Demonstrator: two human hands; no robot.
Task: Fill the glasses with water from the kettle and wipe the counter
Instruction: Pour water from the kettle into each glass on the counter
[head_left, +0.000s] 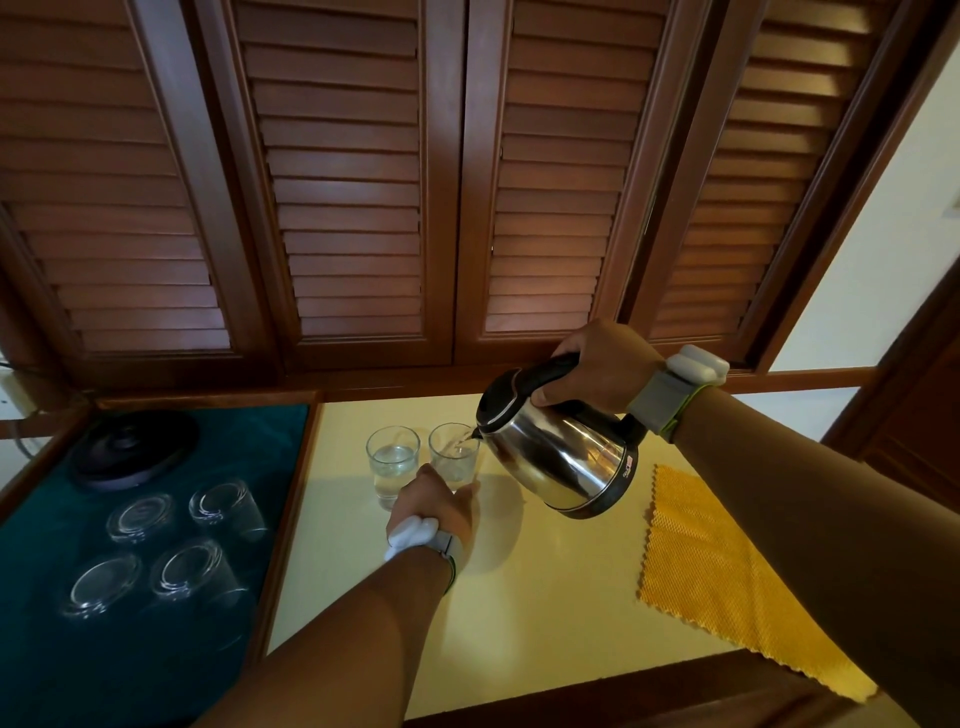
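My right hand (597, 366) grips the black handle of a steel kettle (561, 457), tilted to the left with its spout over the rim of the right glass (454, 451). Water runs into that glass. My left hand (434, 501) is wrapped around the glass's lower part and hides its base. A second glass (392, 460) stands upright just to the left, holding water. Both glasses rest on the pale yellow counter (545, 597). A yellow textured cloth (727, 582) lies flat on the counter at the right, reaching over the front edge.
A wooden tray with a dark green liner (130, 649) sits at the left. It holds the black kettle base (136, 449) and several upturned glasses (176, 545). Brown louvred doors (353, 182) rise behind the counter. A wooden edge (623, 696) borders the front.
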